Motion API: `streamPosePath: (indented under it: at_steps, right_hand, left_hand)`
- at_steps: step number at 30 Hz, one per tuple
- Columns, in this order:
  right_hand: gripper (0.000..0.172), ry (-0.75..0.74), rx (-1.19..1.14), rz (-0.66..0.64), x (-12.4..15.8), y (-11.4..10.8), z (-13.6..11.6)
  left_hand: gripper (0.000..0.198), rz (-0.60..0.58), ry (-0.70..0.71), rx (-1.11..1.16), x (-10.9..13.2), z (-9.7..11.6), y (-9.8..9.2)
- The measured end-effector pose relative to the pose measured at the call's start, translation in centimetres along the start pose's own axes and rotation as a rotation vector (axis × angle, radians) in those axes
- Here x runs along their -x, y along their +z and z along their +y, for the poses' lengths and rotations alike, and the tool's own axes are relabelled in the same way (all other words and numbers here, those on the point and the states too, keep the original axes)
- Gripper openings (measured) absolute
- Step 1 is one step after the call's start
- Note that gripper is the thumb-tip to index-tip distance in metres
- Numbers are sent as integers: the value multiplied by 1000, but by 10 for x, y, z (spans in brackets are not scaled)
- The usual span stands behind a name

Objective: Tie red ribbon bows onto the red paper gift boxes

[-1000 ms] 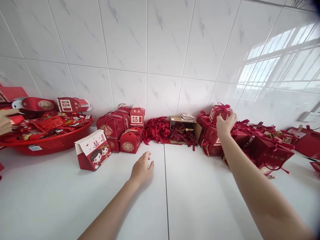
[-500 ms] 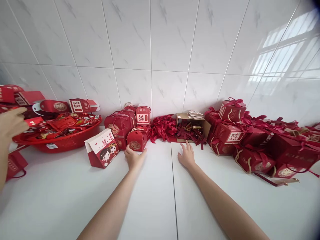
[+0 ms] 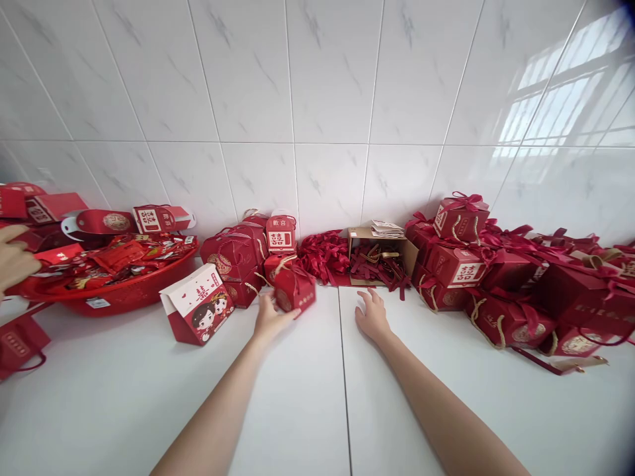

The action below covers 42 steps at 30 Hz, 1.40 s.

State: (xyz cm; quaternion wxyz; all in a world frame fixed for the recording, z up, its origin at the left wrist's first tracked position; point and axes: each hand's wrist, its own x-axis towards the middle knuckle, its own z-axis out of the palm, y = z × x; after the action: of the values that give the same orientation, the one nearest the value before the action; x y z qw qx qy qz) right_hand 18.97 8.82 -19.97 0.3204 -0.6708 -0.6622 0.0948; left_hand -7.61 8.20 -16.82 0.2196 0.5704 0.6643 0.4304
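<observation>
Gripped in my left hand [image 3: 272, 319] is a small red gift box [image 3: 296, 291] with a cord handle, tilted and slightly blurred. Directly behind it stands a stack of red gift boxes [image 3: 233, 258]. My right hand [image 3: 372, 315] rests with fingers apart on the white table [image 3: 297, 403], holding nothing. Just beyond that hand is an open cardboard box [image 3: 411, 254] of dark red ribbon pieces [image 3: 380, 263]. A heap of red ribbon bows [image 3: 325, 256] lies between this box and the stack.
A red basin [image 3: 129, 297] of red-wrapped sweets stands left, where another person's hand [image 3: 14, 258] reaches in. Near it sits a white-and-red box with cartoon figures [image 3: 201, 307]. Many ribboned red boxes [image 3: 506, 317] are piled on the right. A tiled wall [image 3: 332, 79] closes the back.
My left hand has closed on the small red box and drawn it right and out from the stack, turning it. My right hand has barely moved. The view has shifted slightly.
</observation>
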Motion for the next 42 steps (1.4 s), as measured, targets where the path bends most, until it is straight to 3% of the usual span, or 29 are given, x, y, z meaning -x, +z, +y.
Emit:
streamPosePath:
  at_steps: [3,7,14,20,23,26,30,33,35,37,40,42]
  right_hand:
    - [50,-3,-3,5,-2,0,4]
    - [50,-28,13,6,-1,-2,3]
    - [34,-240,-5,-62,-29,11,-33]
    - [34,-90,-158,-51,-60,47,-52]
    - [31,-54,-294,33,-61,40,-47]
    - [32,-38,-472,177,-64,4,-47]
    - [45,-53,-709,434,-63,-79,-57]
    - [35,-228,-1103,729,-38,-146,-64]
    - [33,-340,-1187,871,-12,-182,-67]
    - [32,-425,-1172,959,14,-209,-68]
    - [32,-456,-1082,1125,43,-234,-72]
    - [26,-441,-1039,1292,54,-245,-75]
  left_hand:
    - [75,-331,161,40,10,6,-2]
    - [82,-534,249,49,13,9,-7]
    - [97,-683,270,-23,1,1,-13]
    - [98,-781,301,-53,-4,-3,-12]
    - [98,-788,311,-102,-3,-3,-11]
    - [99,-784,279,-3,-3,-4,-11]
    - [86,-760,275,217,-2,1,-18]
    - [74,-640,289,261,1,18,-25]
    - [66,-591,302,262,4,40,-29]
    - [53,-617,332,202,9,68,-32]
    - [41,-694,413,-174,18,108,-37]
    - [40,-687,378,-361,25,126,-39]
